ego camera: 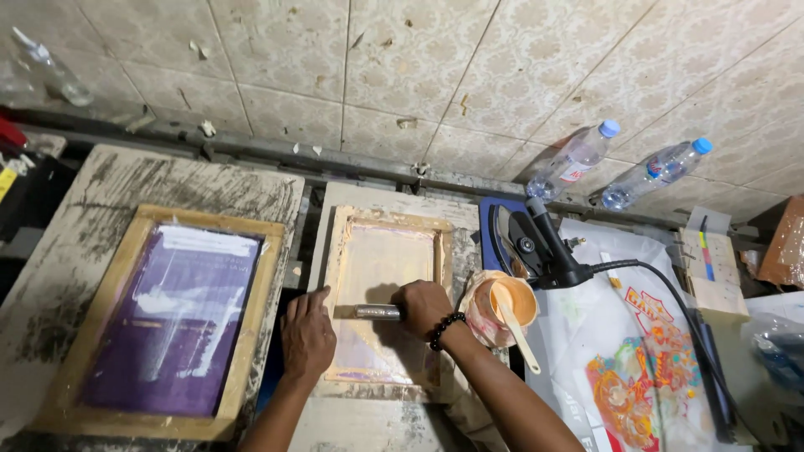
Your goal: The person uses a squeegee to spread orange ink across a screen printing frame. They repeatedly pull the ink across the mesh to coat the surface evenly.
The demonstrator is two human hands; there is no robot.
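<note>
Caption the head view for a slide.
Right hand draws a squeegee across a small wooden-framed screen; left hand steadies its frame.

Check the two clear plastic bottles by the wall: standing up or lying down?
Lying down. Both bottles lie tilted on their sides, blue caps pointing up-right. The right hand grips a squeegee elsewhere.

Two wooden printing frames: a purple-meshed frame (172,322) and a pale-meshed frame (387,305). Two blue-capped plastic bottles, one (572,161) beside the other (655,172); a third clear bottle (46,67) lies far left. One paint tub (501,308), one hot-air tool (548,247), one squeegee (377,312).
</note>
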